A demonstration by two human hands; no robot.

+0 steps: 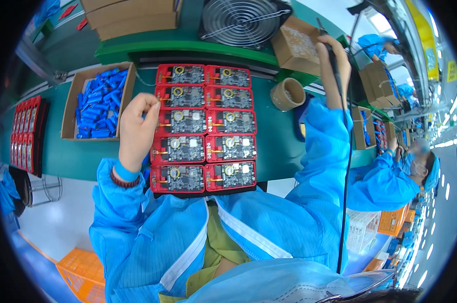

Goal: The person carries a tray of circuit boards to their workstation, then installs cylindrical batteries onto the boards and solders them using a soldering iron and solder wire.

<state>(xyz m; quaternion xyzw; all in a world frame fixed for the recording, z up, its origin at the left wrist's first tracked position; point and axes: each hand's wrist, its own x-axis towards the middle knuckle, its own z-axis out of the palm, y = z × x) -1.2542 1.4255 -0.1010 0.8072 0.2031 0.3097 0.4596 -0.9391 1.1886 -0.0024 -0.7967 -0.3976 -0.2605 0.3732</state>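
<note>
left hand (136,132) – fingertips pinched together beside red tray (204,129) | right hand (333,68) – gripping soldering iron (331,55)

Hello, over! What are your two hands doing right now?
Left hand pinching a small blue piece at the red tray of circuit boards. Right hand raised, gripping a soldering iron. Nothing between hands and tray.
</note>
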